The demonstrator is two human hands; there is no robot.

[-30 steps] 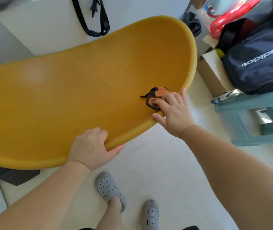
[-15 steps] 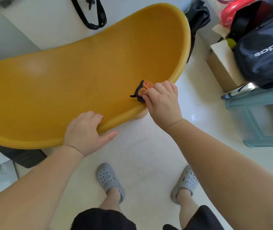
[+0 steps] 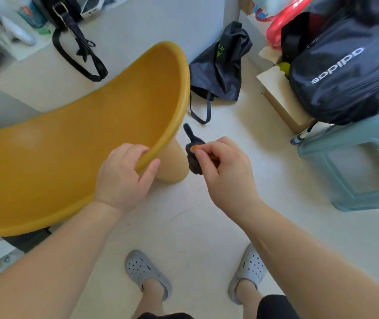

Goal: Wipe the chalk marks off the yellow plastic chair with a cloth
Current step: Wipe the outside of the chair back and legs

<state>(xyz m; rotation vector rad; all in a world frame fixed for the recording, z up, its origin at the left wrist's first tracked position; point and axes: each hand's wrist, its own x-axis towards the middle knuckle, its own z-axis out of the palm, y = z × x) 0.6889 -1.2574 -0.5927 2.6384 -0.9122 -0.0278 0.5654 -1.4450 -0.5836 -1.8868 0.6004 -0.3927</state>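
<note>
The yellow plastic chair [image 3: 69,143] fills the left half of the view, its curved shell facing me. A faint pale smudge shows on the shell at the upper left. My left hand [image 3: 124,173] grips the chair's near rim, fingers curled over the edge. My right hand [image 3: 225,171] is off the chair, to the right of the rim, and pinches a small dark and orange cloth [image 3: 193,157] that hangs above the floor. A pale chair leg [image 3: 172,164] stands between my two hands.
A dark tote bag [image 3: 218,65] lies on the floor behind the chair. A navy backpack [image 3: 349,70] rests on a teal stool [image 3: 354,162] at the right, beside a cardboard box [image 3: 282,100]. A black strap [image 3: 78,49] hangs at the back. My feet in grey clogs [image 3: 147,275] stand below.
My right hand lifted the cloth off the chair shell and drew it right, clear of the rim. My left hand slid along the rim toward the right. The view pulled back.
</note>
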